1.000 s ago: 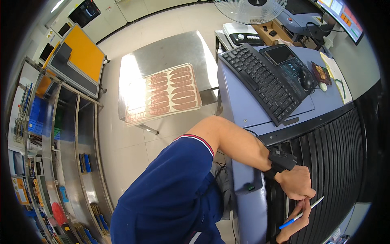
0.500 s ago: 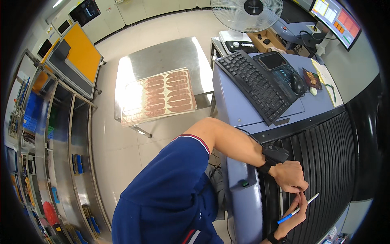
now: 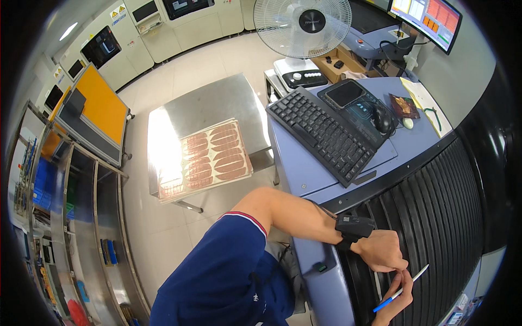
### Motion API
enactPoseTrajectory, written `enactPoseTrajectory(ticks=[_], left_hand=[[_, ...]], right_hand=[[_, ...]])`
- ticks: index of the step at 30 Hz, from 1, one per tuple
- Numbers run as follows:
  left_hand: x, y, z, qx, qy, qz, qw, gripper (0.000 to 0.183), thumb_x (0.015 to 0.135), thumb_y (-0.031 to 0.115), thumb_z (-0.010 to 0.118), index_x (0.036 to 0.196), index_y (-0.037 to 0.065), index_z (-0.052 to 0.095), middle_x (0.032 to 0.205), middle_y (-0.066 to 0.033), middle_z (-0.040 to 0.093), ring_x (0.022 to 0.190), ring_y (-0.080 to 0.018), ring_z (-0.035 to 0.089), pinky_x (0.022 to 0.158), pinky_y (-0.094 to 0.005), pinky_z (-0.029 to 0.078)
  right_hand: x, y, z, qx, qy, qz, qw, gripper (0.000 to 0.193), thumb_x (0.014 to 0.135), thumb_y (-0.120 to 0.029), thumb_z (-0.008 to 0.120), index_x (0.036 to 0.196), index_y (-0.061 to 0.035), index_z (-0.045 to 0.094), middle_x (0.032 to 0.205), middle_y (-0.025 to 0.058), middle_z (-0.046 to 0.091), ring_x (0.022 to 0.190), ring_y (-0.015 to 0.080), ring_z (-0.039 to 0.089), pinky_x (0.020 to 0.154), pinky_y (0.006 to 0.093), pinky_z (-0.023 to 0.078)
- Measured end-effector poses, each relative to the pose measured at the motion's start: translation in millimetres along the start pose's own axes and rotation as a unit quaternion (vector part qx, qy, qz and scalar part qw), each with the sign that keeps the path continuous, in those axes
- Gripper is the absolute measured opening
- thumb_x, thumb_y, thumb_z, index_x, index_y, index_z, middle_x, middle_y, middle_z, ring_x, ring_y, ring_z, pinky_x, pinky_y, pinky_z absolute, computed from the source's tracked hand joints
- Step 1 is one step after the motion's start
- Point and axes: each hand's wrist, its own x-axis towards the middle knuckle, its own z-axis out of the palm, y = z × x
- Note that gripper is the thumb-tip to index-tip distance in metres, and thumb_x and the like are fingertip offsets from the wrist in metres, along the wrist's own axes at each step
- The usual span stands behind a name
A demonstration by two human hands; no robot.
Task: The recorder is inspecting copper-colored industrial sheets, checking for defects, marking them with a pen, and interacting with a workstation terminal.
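Note:
My left hand (image 3: 380,251) is closed over the black ribbed surface (image 3: 435,212), with its fingertips pinched together. Just below it, my right hand (image 3: 398,299) has a thin white pen with a blue end (image 3: 420,274) tucked slantwise across its fingers. The fingertips of both hands meet; whatever small thing may be between them is too small or hidden to make out. A black wrist device (image 3: 354,227) is strapped on my left wrist. Beside the hands, a thin white strip (image 3: 378,285) shows on the ribbed surface.
Beyond the ribbed surface a keyboard (image 3: 321,136), a mouse (image 3: 383,119) and a brown packet (image 3: 403,106) lie on the blue machine top (image 3: 293,168). A white fan (image 3: 302,24) stands behind. Printed sheets (image 3: 217,155) rest on a metal table (image 3: 201,103); a metal rack (image 3: 111,190) is at left.
My view has tilted, so the table and machine appear shifted left and lower. Both hands stay together over the ribbed surface, with the pen still in the right.

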Motion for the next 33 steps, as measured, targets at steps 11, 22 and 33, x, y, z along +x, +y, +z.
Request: enactPoseTrajectory(ticks=[11,22,33], left_hand=[[-1.4,0.9,-22.0,-0.018,-0.009,-0.012,1.0,0.018,0.082,0.013,0.072,0.078,0.007,0.055,0.057,-0.0047,0.058,0.053,-0.0286,0.061,0.046,-0.0393,0.043],[11.6,0.6,-42.4,-0.039,-0.028,-0.037,0.998,0.012,0.085,0.009,0.077,0.093,0.006,0.068,0.067,-0.0069,0.064,0.058,-0.0282,0.062,0.055,-0.0384,0.049],[21.6,5.7,-47.9,-0.028,-0.062,-0.093,0.993,0.01,0.082,0.007,0.081,0.084,0.006,0.071,0.069,-0.0061,0.068,0.057,-0.0219,0.067,0.054,-0.032,0.051]], right_hand=[[2.8,-7.1,5.0,0.036,0.017,-0.005,0.999,0.02,0.104,-0.002,0.058,0.119,0.0075,0.066,0.099,0.0188,0.077,0.095,0.0226,0.076,0.087,0.0322,0.057],[7.8,-1.0,-1.3,0.084,0.076,-0.052,0.992,0.015,0.088,0.004,0.071,0.103,0.0002,0.072,0.091,0.0168,0.076,0.082,0.0313,0.076,0.073,0.0363,0.058],[-0.6,6.5,-12.6,0.08,0.078,-0.057,0.992,0.019,0.089,-0.001,0.075,0.108,-0.0031,0.072,0.079,0.0163,0.071,0.068,0.0314,0.071,0.06,0.0383,0.055]])
